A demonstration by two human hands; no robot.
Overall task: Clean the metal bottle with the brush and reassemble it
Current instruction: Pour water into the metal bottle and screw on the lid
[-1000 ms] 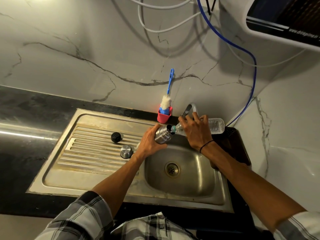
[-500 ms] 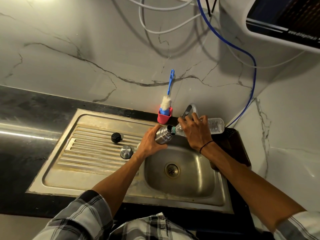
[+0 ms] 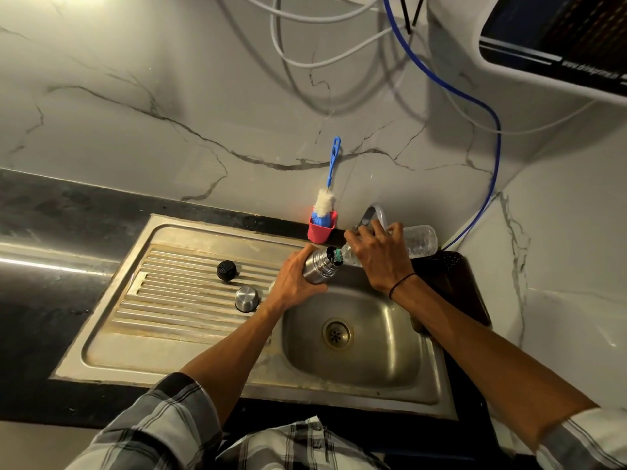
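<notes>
The metal bottle (image 3: 318, 269) is held tilted over the back edge of the sink bowl (image 3: 353, 337), its open mouth turned toward the right. The left hand (image 3: 294, 279) grasps it around the body, fingers and thumb curled about the steel. A clear plastic bottle (image 3: 420, 239) lies nearly level just to the right, its green-ringed neck meeting the mouth of the metal bottle. The right hand (image 3: 379, 253) grips that plastic bottle from above, fingers wrapped over its middle; a thin black band sits on the wrist. Whether water is passing between the 2 bottles cannot be told.

Behind the hands, a grey tap (image 3: 373, 213) rises at the wall. To its left a red cup (image 3: 321, 228) stands on the dark tabletop (image 3: 51, 239) against the marble wall, and the brush (image 3: 327, 195) stands upright in it, white bristles showing above the rim and the blue handle leaning on the wall.

On the ribbed draining board (image 3: 176, 300) left of the bowl rest 2 loose parts: a black cap (image 3: 226, 270) and, nearer the left forearm, a steel lid (image 3: 247, 298). They lie near each other but apart.

Plaid sleeves show at the bottom edge. White cables and 1 blue cable (image 3: 488, 110) hang down the wall above.
</notes>
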